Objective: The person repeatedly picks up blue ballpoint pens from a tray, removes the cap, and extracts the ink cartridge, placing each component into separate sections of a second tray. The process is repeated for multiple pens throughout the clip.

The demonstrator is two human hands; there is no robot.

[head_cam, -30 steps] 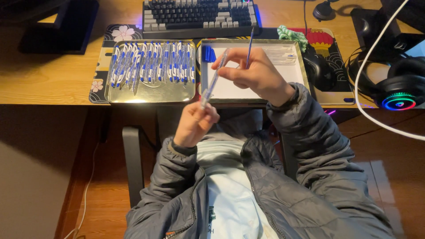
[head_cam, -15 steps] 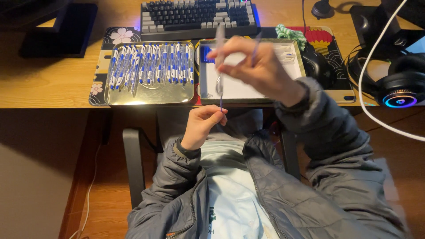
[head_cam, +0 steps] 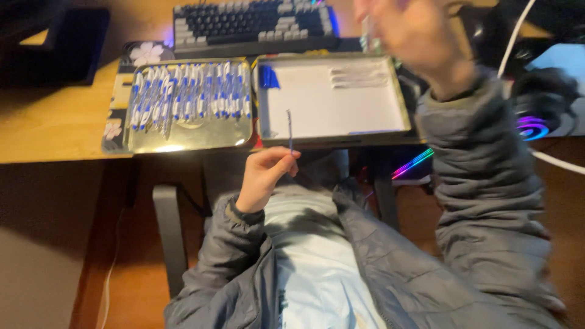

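The person sits at a wooden desk [head_cam: 55, 125], looking down over a grey puffer jacket. The left hand [head_cam: 265, 176] is raised just near the desk's front edge, its fingers [head_cam: 286, 159] pinched closed on the lower end of a thin pen refill [head_cam: 289, 129], which stands nearly upright so its tip shows against the white floor of the right tray [head_cam: 341, 103]. The right hand [head_cam: 420, 33] is up at the far right, over the far corner of that tray, and it is so blurred that I cannot tell how its fingers are set or whether they hold anything. The right tray is a shallow metal one, mostly bare inside, with a small blue piece [head_cam: 268, 77] in its far left corner and a few pale pen barrels [head_cam: 359, 76] lying side by side towards its far right. Just beside it on the left sits a second metal tray [head_cam: 183, 137], packed with a row of blue and white pens [head_cam: 189, 94]. Beyond both trays lies a dark keyboard [head_cam: 253, 24]. At the right edge of the desk rests a headset with a glowing coloured ring [head_cam: 533, 128], and a white cable [head_cam: 557, 161] runs past it.
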